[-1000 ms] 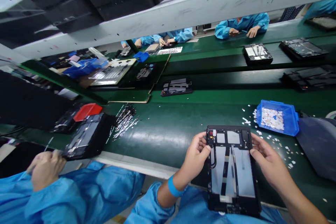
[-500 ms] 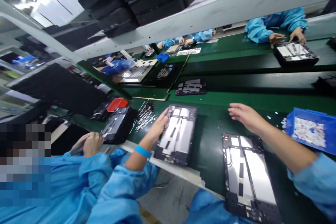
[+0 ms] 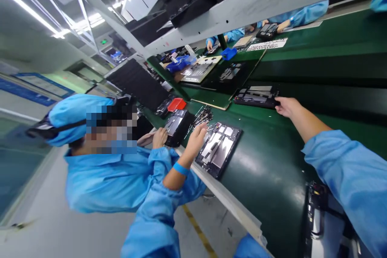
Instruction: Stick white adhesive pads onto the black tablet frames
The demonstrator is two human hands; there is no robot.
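My right hand grips the right end of an opened tablet, thumb on top. Its inner grey plates face up, close to the bench beside a dark mat. My left hand, with a blue wristband, is at the left edge of a second opened tablet. Its fingers are loosely bent and partly hidden, with nothing visible in them; whether they touch the tablet is unclear. That tablet lies on the green bench, near its front edge. A third opened tablet lies at lower right, partly behind my right sleeve.
Thin black and white sticks lie loose beyond my left hand. A co-worker at left touches a stack of tablets. A red tray stands behind it. A metal shelf beam crosses above; other workers sit opposite.
My view has swung left. My right hand has reached across to the far tablet and taken hold of its right end. My left hand's fingers have shifted up from the near tablet's edge.
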